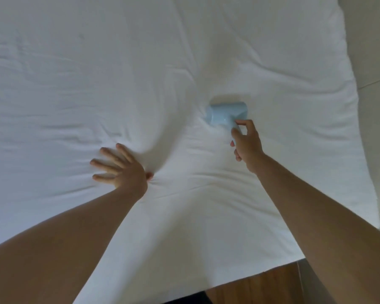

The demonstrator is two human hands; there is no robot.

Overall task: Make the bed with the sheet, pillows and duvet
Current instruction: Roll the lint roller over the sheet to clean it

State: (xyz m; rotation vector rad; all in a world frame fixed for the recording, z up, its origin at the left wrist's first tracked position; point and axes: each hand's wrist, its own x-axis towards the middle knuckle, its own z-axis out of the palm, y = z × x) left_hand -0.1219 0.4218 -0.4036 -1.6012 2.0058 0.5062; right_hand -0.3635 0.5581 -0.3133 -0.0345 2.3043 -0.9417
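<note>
Left hand [119, 165] lies spread flat, pressing the white sheet [97, 73]. Right hand [246, 143] grips a pale blue handheld device [224, 114], head on the sheet, just ahead of it. Creases radiate between both hands.

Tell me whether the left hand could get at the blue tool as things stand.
Probably yes: only bare white bedding lies between the left hand and the blue tool, though the right hand already grips its handle.
</note>
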